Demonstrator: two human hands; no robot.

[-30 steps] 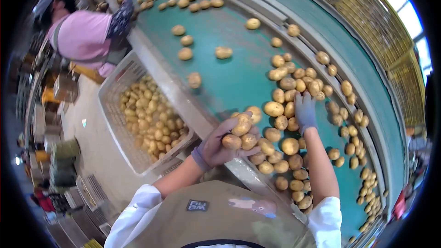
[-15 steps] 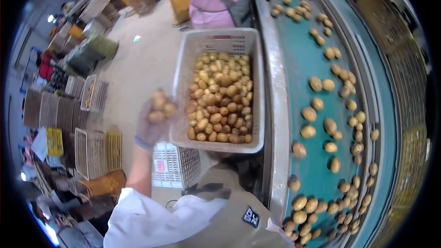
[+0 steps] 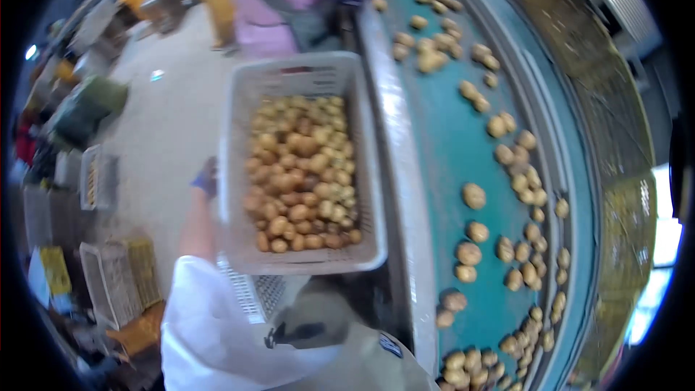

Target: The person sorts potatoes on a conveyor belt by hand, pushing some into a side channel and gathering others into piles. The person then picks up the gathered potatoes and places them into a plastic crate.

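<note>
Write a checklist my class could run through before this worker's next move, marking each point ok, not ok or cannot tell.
1. Left hand in view: ok, at the outer left side of the crate.
2. Left hand's hold on the crate: cannot tell; the fingers are blurred and partly hidden.
3. Right hand in view: not ok, it is out of frame.
4. Crate upright, with the potatoes inside it: ok.
5. Co-worker clear of the crate: cannot tell; a person in pink is beyond its far end, but the gap is unclear.
6. More potatoes on the green belt: ok, many lie there.
</note>
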